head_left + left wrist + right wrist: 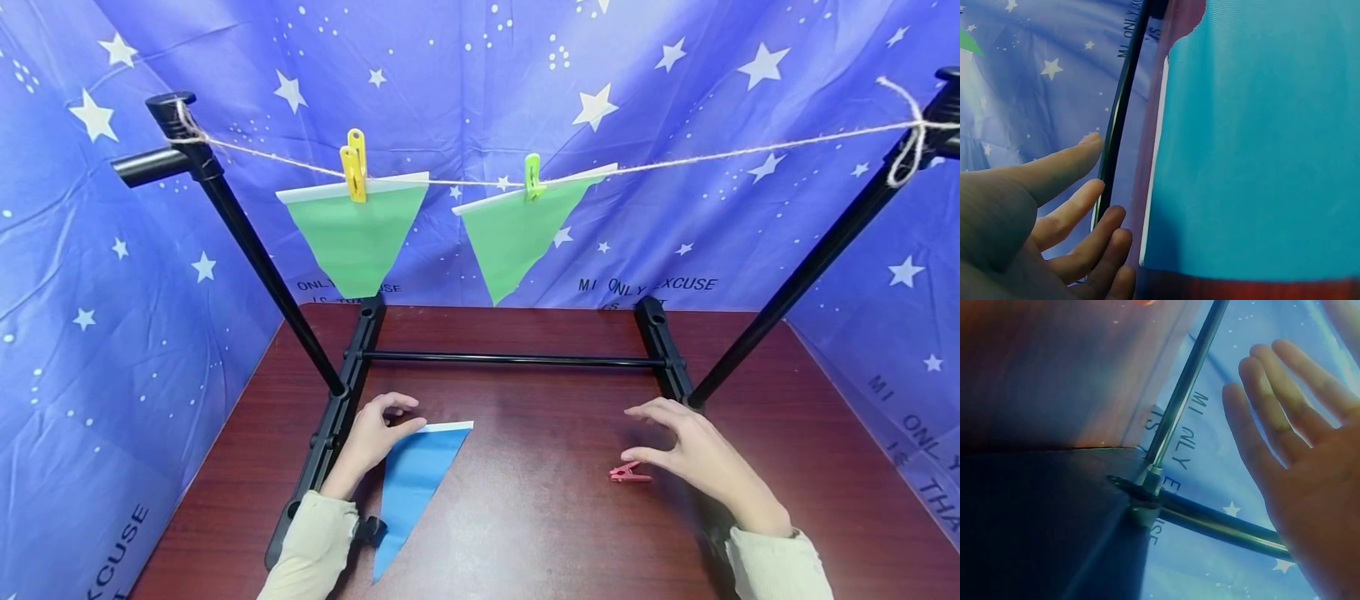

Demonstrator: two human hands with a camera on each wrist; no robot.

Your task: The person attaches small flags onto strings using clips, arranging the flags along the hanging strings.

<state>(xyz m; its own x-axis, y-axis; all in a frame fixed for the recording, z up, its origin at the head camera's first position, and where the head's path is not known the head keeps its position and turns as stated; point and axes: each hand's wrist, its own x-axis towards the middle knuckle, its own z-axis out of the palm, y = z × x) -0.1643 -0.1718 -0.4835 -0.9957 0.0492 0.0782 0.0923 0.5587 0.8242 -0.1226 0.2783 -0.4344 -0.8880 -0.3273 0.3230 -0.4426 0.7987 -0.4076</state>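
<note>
A blue triangular pennant [422, 475] with a white top strip lies on the table at the left. My left hand [375, 433] is beside its top left corner, with the thumb near the white strip. In the left wrist view, that hand [1079, 225] has its fingers spread and loosely bent, with a gap between them and the pennant [1254, 137]. A red clothespin [628, 473] lies on the table, just below and left of my right hand [693, 450]. The right wrist view shows that hand [1310, 437] with long, extended fingers and nothing in them.
A string [712, 157] runs between two black posts [262, 267]. From it hang two green pennants [360, 233], one under a yellow clothespin [355, 171], the other under a green clothespin [533, 177]. A black crossbar [510, 359] joins the frame's feet. Starry blue cloth [465, 75] surrounds the table.
</note>
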